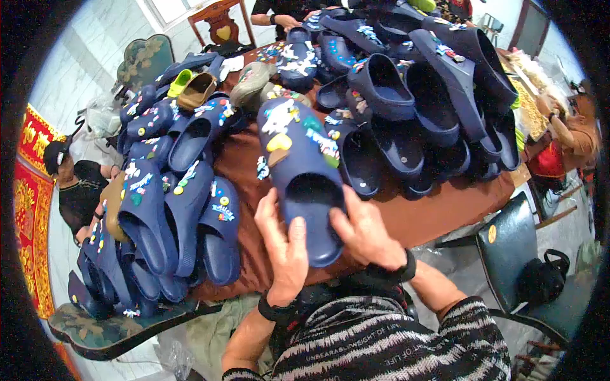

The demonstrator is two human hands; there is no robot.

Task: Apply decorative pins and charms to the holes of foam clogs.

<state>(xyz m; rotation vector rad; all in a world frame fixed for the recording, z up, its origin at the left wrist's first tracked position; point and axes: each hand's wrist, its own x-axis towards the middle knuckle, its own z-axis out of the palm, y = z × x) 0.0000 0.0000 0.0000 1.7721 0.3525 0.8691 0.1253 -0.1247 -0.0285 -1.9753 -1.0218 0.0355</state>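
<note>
Between my hands is a navy blue clog [267,162], held over the table's near edge with its toe pointing away from me. Colourful charms dot its upper, among them a white figure, a yellow heart and a green piece. My left hand [283,247] grips the clog's left side near the heel, thumb along the inner rim. My right hand [368,232] is closed on the opposite side of the heel, its thumb at the opening. Both wrists wear dark bands. The sole's underside is hidden.
Piled navy clogs lie on the left [149,216] and right [438,89] of a table with a brown cloth [254,235]. A chair [505,254] with a black bag stands at right. Other people sit or stand around the table, one person's hand [289,22] at the far side.
</note>
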